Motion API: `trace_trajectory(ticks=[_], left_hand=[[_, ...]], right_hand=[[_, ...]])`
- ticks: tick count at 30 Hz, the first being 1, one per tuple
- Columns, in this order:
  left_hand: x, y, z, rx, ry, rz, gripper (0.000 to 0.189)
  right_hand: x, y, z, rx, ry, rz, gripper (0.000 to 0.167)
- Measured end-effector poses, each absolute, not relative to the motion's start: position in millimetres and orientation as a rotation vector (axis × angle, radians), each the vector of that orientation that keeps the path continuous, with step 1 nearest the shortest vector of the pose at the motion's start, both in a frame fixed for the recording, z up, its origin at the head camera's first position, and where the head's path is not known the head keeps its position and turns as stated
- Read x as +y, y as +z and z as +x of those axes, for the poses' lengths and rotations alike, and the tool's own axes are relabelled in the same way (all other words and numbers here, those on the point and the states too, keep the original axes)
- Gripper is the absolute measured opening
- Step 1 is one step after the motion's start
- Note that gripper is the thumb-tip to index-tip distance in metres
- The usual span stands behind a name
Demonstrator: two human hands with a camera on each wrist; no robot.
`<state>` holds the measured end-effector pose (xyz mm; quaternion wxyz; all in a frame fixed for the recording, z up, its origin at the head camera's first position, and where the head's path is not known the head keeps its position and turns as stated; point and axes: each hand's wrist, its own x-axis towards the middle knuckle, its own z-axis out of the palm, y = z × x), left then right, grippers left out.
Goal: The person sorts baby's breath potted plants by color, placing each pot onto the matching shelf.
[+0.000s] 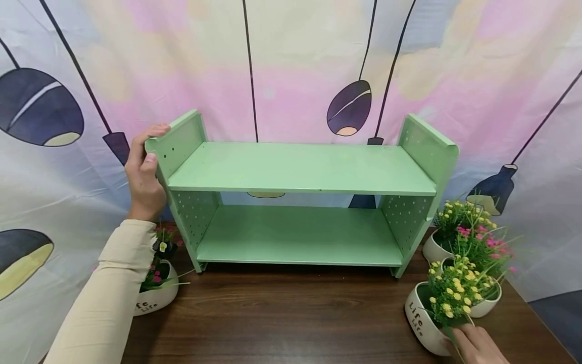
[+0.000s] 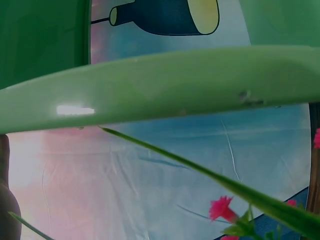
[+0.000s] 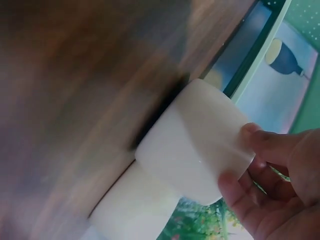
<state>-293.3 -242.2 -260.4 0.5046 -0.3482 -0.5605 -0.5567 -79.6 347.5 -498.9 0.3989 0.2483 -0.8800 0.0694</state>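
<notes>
A light green two-tier shelf [image 1: 300,167] stands on the brown wooden table, facing me. My left hand [image 1: 146,177] grips the upper front corner of its left side panel, thumb on the front edge and fingers over the top. Low on the right, my right hand [image 1: 476,345] holds a white flowerpot [image 1: 420,323] with yellow flowers [image 1: 454,293] and "Life" lettering. In the right wrist view, thumb and fingers pinch that pot [image 3: 190,140] at its rim. A green shelf edge [image 2: 165,87] crosses the left wrist view, where the left hand is out of sight.
Behind the held pot are another white pot [image 1: 488,306] with pink flowers and one [image 1: 436,250] with yellow flowers. Beneath my left forearm sits a white pot [image 1: 159,296] with pink flowers, partly hidden. A patterned curtain [image 1: 291,60] hangs behind the shelf.
</notes>
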Motion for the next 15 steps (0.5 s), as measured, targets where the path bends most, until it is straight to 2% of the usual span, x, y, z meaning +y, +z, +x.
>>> trace_trajectory(ticks=[6,15], left_hand=[[-240,-260,-294,-1.353,-1.336,-0.832,0.045],[-240,-260,-292,-1.358,-1.336,-0.826,0.045]], right_hand=[[296,-455,-73,-2.365,0.101,0.521,0.072],[262,-446,-90,-2.322,0.123,0.67,0.07]])
